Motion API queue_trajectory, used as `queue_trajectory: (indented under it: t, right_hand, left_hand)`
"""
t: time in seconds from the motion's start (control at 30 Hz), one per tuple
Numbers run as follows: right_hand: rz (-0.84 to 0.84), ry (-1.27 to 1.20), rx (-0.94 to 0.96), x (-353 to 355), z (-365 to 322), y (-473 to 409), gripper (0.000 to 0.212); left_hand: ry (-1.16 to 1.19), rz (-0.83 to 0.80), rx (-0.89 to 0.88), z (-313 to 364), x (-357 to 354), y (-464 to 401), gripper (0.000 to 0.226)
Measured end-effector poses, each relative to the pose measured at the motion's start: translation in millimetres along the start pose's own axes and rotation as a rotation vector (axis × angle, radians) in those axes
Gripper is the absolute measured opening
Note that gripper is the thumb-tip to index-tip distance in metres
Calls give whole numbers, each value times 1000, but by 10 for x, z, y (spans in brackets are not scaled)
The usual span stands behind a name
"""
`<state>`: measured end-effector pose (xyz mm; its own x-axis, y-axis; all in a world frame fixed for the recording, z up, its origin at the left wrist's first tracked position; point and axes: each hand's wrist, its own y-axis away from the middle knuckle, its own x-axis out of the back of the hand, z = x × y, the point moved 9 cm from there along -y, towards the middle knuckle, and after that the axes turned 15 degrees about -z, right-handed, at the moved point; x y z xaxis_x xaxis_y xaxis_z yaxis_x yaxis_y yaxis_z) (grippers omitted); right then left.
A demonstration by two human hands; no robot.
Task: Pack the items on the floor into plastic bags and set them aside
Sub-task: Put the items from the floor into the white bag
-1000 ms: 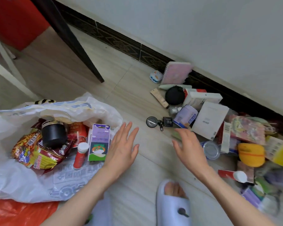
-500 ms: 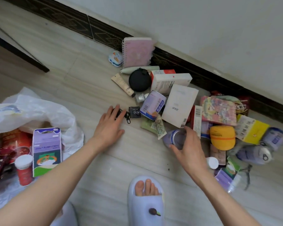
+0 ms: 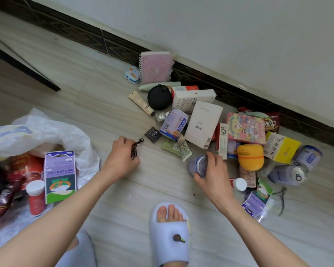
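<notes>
Floor lot, one moment, placed against the white RNW box (image 3: 203,124).

- Left hand (image 3: 121,158): well left of the box, low over the floor; fingers curled round a dark keychain (image 3: 136,148) whose clasp stuck out toward the box.
- Right hand (image 3: 210,170): just below the box; fingers and thumb gripped a pale purple can (image 3: 198,164) lying on its side.
- Small black square tag (image 3: 153,134): on the floor left of the box, apart from the keychain clasp.
- Purple-and-white can (image 3: 174,124): touching the box's left edge.
- Black round pouch (image 3: 159,97) and beige tube (image 3: 141,101): above and left of the box.
- Pink spiral notebook (image 3: 155,67): further above, leaning on the dark skirting.
- Yellow round case (image 3: 250,157) and colourful packet (image 3: 246,128): right of the box.
- White plastic bag (image 3: 46,132): far left of the box, open, holding a purple sleep-strips carton (image 3: 60,174), a red white-capped bottle (image 3: 35,197) and snack packets.
- Pale slipper (image 3: 170,234) with toes showing: below the box, near the lower edge of the view.
</notes>
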<state>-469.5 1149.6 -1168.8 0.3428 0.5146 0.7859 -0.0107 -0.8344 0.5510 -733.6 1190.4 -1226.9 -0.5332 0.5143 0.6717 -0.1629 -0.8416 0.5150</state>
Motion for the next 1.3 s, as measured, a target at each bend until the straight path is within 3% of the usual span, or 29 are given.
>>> queue_trajectory:
  t: [0.13,0.27,0.4,0.6,0.87,1.0,1.17,1.3]
  right_hand:
    - [27,25,54,77,-180,297,59]
    - [40,4,221,260,-656,561,60]
    - [-39,45,428,390,-1382,731,75]
    - [-193,188,695,208,-2532,826,65]
    - [-411,347,845,-473,-3716,626,69]
    - [-385,390,922,-718,-4124,487,66]
    - [-300,387,975,-876,-4422,283,71]
    - [-222,325,950,-821,-4528,113,68]
  left_hand:
    - [200,122,-108,102,497,455,47]
    - [331,298,-150,90,994,1050,38]
    - [370,446,-62,-212,1302,1663,38]
    - [328,605,139,-999,1518,2354,47]
    - [145,590,101,-1480,1487,2347,50]
    - [11,627,103,-1595,1539,2126,48]
    - [-253,791,104,-1644,1817,2082,32]
    - [-448,676,161,-1831,2169,1837,47]
